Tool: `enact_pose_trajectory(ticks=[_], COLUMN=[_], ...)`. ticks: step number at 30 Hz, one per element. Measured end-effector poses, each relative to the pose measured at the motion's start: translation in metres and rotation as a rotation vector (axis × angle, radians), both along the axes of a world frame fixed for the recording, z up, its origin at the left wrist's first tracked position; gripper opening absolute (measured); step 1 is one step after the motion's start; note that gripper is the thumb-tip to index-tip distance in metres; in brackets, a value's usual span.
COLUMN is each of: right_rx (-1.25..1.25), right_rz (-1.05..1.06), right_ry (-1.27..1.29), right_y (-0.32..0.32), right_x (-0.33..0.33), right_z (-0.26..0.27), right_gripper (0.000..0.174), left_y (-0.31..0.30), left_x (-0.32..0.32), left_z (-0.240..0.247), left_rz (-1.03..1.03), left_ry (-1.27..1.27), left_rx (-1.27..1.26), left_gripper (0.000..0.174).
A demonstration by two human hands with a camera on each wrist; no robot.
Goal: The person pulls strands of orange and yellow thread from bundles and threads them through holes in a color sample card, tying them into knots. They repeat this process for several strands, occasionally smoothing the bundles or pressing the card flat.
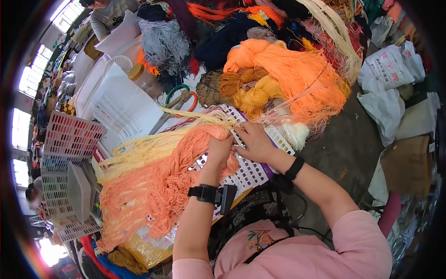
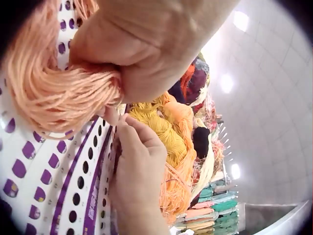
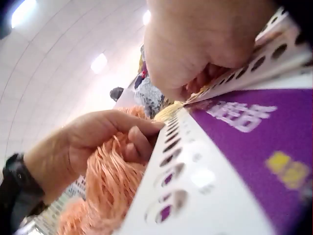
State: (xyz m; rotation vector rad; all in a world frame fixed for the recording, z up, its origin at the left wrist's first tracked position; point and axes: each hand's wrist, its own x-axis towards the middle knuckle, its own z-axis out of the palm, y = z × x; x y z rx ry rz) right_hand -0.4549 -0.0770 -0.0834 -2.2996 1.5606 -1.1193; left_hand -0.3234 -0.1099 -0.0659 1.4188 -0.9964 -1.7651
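Your left hand (image 1: 220,151) is gripping a thick peach skein (image 1: 162,195) of yarn, its fingers curling round the gathered upper end. The loose strands are trailing down to the left, covering part of a white punched card (image 1: 253,174) with purple spots. Your right hand (image 1: 253,142) is resting at the card's upper edge, thumb and fingertip meeting; whether they are pinching a strand or the card, you cannot tell from these views. Pale yellow yarn (image 1: 144,151) is lying beside the peach, its end reaching your fingertips. Scissors (image 1: 183,96) are lying just beyond.

The skein is looking soft, light and limp, and probably apt to snag and tangle, so the gathered end is seeming the best hold. The card is looking thin and bendy, so its edge is likely wanting a gentle pinch.
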Motion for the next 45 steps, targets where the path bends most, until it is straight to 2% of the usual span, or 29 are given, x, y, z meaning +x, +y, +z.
enact_pose_trajectory(ticks=[1,4,7,10,12,15,18,19,22,25,28,29,32,33,34,36,39,42,44,45], right_rx=[0.076,0.053,0.203,0.011,0.070,0.056,0.083,0.085,0.032,0.035,0.061,0.068,0.196,0.111,0.136,0.184,0.122,0.072,0.124,0.098], right_rz=[0.031,0.064,0.140,0.075,0.055,-0.085,-0.135,-0.137,-0.132,-0.093,-0.084,-0.091,-0.104,-0.107,-0.112,-0.116,-0.124,-0.074,0.016,0.006], right_ry=[0.021,0.019,-0.270,-0.206,-0.245,-0.232,-0.177,-0.167,-0.236,-0.306,-0.205,-0.148,-0.118,-0.077,-0.062,-0.027,-0.021,-0.049,-0.086,-0.170], right_y=[0.002,0.000,-0.006,-0.005,-0.006,-0.005,-0.005,-0.004,-0.007,-0.009,-0.005,-0.003,0.000,-0.002,-0.002,-0.001,0.000,-0.001,-0.005,-0.004], right_x=[-0.001,-0.005,-0.010,-0.006,-0.006,-0.001,0.002,0.002,-0.002,-0.006,-0.002,0.000,0.003,0.002,0.002,0.002,0.005,0.003,0.001,0.003], right_z=[-0.001,-0.005,-0.005,0.001,0.000,-0.011,-0.014,-0.015,-0.018,-0.019,-0.007,-0.002,-0.001,-0.001,0.000,0.001,0.001,-0.005,-0.005,-0.003], right_gripper=[0.041,0.038,0.036,0.030,0.024,0.017,0.014,0.013,0.009,0.013,0.025,0.029,0.040,0.038,0.038,0.039,0.040,0.038,0.035,0.031], left_y=[0.001,0.005,0.002,0.002,0.008,0.016,0.018,0.017,0.003,0.005,0.005,0.004,0.000,0.002,0.003,0.003,0.036,0.089,0.122,0.131], left_x=[-0.002,-0.011,-0.016,-0.015,-0.005,0.021,0.034,0.032,0.027,0.000,0.014,0.031,0.138,0.182,0.228,0.296,0.343,0.279,0.205,0.190], left_z=[-0.002,-0.011,-0.017,-0.016,-0.020,-0.003,0.016,0.022,0.003,0.004,0.016,0.031,0.053,0.059,0.064,0.066,0.096,0.121,0.127,0.112], left_rz=[0.052,0.169,0.192,0.191,0.227,0.228,0.176,0.194,-0.091,-0.258,-0.232,-0.175,0.021,0.073,0.170,0.579,0.956,0.354,0.495,0.417], left_ry=[0.020,0.072,0.055,0.005,0.067,0.791,1.219,1.193,1.100,-0.047,-0.153,-0.186,0.025,0.185,0.210,0.232,0.410,0.302,0.241,0.420], left_rx=[-0.011,-0.038,-0.064,-0.065,-0.013,0.383,0.388,0.388,0.347,0.135,-0.070,-0.052,0.142,0.001,-0.006,-0.275,-0.204,-0.345,-0.198,-0.157], left_gripper=[0.003,0.002,0.003,0.004,0.007,0.011,0.014,0.015,0.016,0.016,0.015,0.019,0.021,0.018,0.020,0.020,0.020,0.020,0.024,0.026])
